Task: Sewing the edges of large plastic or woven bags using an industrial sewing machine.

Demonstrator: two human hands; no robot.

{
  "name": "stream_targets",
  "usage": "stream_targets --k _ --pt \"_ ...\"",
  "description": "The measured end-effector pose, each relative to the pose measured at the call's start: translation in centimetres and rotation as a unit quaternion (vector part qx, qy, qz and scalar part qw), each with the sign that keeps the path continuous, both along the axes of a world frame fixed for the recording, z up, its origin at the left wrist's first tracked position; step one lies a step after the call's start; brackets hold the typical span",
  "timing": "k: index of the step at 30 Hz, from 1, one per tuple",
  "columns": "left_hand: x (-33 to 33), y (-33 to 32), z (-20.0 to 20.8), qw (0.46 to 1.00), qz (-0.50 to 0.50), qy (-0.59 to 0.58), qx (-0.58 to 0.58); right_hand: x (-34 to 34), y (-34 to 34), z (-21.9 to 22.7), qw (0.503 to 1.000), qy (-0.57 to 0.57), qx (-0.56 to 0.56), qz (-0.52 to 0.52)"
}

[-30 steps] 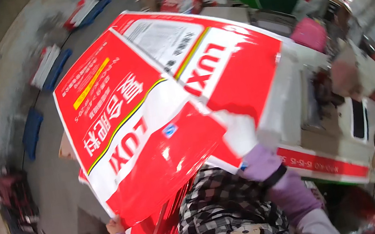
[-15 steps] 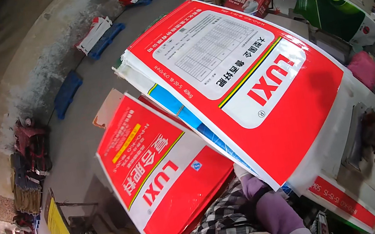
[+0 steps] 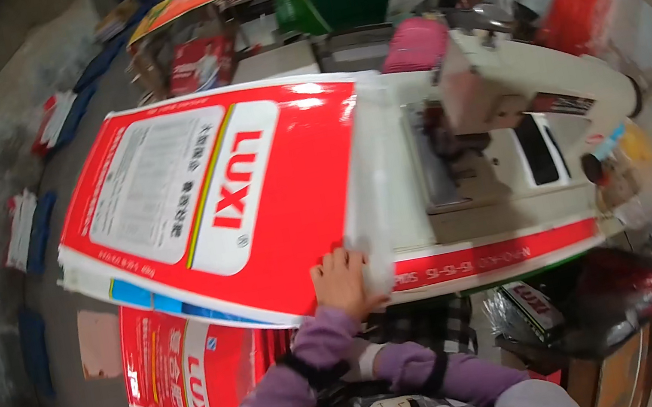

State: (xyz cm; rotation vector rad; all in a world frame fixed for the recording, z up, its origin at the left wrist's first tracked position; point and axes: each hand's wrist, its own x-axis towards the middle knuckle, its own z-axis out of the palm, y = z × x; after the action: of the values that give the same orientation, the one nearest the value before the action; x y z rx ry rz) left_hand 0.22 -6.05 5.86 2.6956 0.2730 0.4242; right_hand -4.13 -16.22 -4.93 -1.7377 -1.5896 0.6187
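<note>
A stack of flat, printed red-and-white woven sacks lies on the table in front of me, its front edge close to my body. My left hand is at the near right corner of the top sack, fingers bent over the red surface and closed on its edge. My right hand is below the table edge, mostly hidden behind my left forearm; only a whitish part by the wrist shows, so its fingers cannot be made out. Below the stack's left side hang more red-and-white sacks.
To the right of the stack a white industrial sewing machine stands on the table. A pink bundle lies behind it. Clear plastic-wrapped goods and cardboard boxes are at the lower right. Blue pallets line the left wall.
My view has swung right, bringing the sewing machine into full sight. My left hand has moved from the lower sacks to the near corner of the upper stack. The right hand has dropped below the edge.
</note>
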Motion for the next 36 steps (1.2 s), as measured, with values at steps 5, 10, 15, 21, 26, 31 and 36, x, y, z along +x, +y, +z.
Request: stream_targets --k 5,10,15,21,26,31,36 --pt "3.8 2.9 -4.9 0.978 -0.055 0.105 -0.174 8.7 -11.0 10.5 0.975 0.136 -0.161 -0.069" --pt "3.1 5.2 -4.3 0.875 -0.068 0.090 -0.470 13.7 -9.6 9.8 0.888 0.171 0.032 -0.425" --pt "1.9 6.0 -2.3 0.866 -0.039 0.073 -0.494 13.3 -3.8 10.0 0.866 0.193 0.135 -0.441" --pt "2.0 6.5 -1.7 0.884 -0.078 0.040 -0.459 12.6 0.6 9.5 0.887 0.191 0.078 -0.412" --pt "0.8 7.7 1.0 0.714 -0.041 -0.194 -0.672 13.0 -2.4 5.3 0.849 -0.053 0.051 -0.523" --pt "-0.9 6.6 1.0 0.798 -0.051 -0.115 -0.589 9.4 -0.3 16.0 0.945 0.136 0.037 -0.296" --pt "-1.5 8.1 -2.9 0.930 0.003 -0.048 -0.365 7.5 3.4 12.0 0.871 0.323 0.166 -0.331"
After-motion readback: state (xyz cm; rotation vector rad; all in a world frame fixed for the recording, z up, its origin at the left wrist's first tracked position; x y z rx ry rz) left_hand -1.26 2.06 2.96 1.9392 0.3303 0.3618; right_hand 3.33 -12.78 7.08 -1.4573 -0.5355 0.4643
